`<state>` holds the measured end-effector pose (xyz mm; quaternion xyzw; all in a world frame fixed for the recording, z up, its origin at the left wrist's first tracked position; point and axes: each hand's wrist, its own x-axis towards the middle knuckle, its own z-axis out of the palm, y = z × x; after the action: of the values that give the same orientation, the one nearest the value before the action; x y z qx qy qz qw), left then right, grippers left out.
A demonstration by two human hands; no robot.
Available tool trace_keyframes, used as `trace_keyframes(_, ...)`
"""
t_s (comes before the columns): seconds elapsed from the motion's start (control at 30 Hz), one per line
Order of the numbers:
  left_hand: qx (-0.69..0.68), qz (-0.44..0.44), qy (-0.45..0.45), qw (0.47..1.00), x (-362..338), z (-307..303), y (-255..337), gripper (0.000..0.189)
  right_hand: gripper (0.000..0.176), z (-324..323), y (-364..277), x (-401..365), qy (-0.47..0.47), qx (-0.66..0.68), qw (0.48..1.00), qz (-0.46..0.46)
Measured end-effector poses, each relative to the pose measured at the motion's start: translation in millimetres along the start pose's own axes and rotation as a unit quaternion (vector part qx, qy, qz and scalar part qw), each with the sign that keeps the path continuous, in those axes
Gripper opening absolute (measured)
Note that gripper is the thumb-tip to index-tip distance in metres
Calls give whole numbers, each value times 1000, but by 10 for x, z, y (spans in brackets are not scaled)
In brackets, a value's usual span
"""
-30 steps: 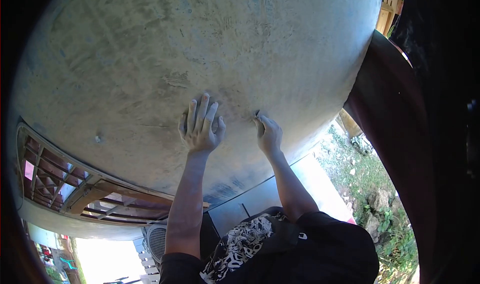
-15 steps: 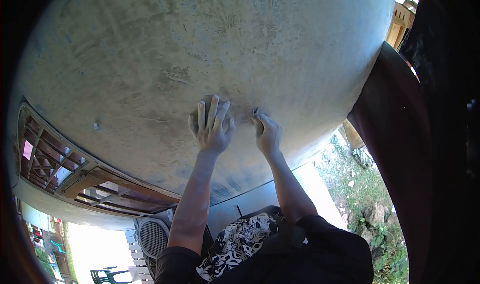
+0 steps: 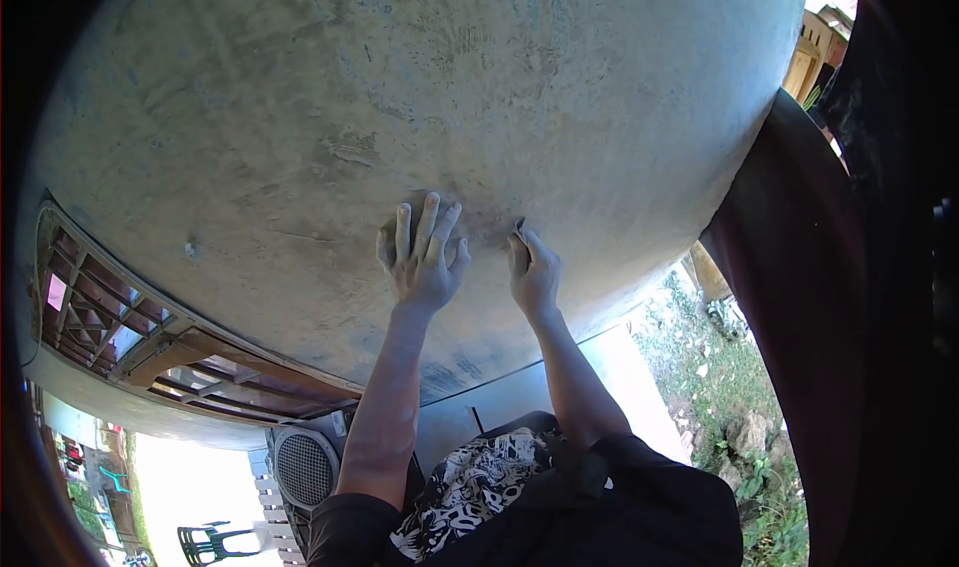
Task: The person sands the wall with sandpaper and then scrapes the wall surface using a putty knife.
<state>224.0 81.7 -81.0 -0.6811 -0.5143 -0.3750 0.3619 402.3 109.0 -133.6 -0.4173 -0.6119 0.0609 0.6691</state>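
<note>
A large, patchy grey wall (image 3: 450, 87) fills most of the head view, with scuffs and faint blue marks. My left hand (image 3: 424, 265) lies flat against it, fingers spread, holding nothing. To its right, my right hand (image 3: 536, 272) is closed in a pinch around a small dark piece (image 3: 518, 226) that looks like folded sandpaper. That piece is at the wall surface, mostly hidden by my fingers. Pale dust coats both hands. Darker smudges mark the wall between and above them.
A window with a wooden lattice (image 3: 215, 379) is at the lower left. Below it are a round speaker-like grille (image 3: 305, 464) and a dark green plastic chair (image 3: 215, 542). A dark curtain-like cloth (image 3: 789, 237) hangs at right, beside grass and rocks (image 3: 749, 435).
My right hand has turned slightly at the wall, and the dark piece in its fingers stands more upright. My left hand stays in place. The view has shifted a little.
</note>
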Motion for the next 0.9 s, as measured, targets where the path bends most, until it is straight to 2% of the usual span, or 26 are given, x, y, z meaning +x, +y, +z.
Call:
trace_keyframes(0.07,-5,-2,7,1000,3,9,2,58,12,43,-359,294,5,22,1000,9)
trace_keyframes(0.13,-12,-12,10,1000,-51,42,22,57,12,71,-701,593,-2,52,998,-31)
trace_keyframes(0.2,-1,-24,-15,1000,-62,65,-13,56,12,56,-688,575,-12,33,998,-49)
trace_keyframes(0.27,-1,-10,-4,1000,-49,41,-16,56,12,86,-573,500,-14,16,997,-71)
trace_keyframes(0.37,7,7,-6,1000,-30,23,-3,60,10,44,79,-101,20,-29,998,-46)
trace_keyframes(0.4,17,15,-19,1000,-39,15,0,63,9,4,271,-270,8,-53,999,-6)
trace_keyframes(0.43,16,15,-21,1000,-44,12,4,63,8,-31,300,-326,-4,-77,996,34)
trace_keyframes(0.47,13,12,-27,999,-39,10,7,63,8,-19,336,-343,-4,-77,996,35)
trace_keyframes(0.57,3,15,-38,999,-89,-26,-10,63,10,-20,121,-212,9,-63,997,37)
trace_keyframes(0.63,-7,16,-26,1000,-7,34,-28,63,10,-76,-95,70,-34,14,999,40)
trace_keyframes(0.67,-4,19,-18,1000,-11,42,-36,63,10,-70,-269,266,-33,11,999,41)
trace_keyframes(0.73,-3,16,-21,1000,-76,16,12,62,9,19,-565,569,-9,14,999,-48)
trace_keyframes(0.8,2,-7,-18,1000,-32,-10,22,61,7,7,-496,459,-17,-14,999,-39)
trace_keyframes(0.9,16,21,-21,999,-66,38,-27,63,7,-15,-21,8,8,-35,999,-31)
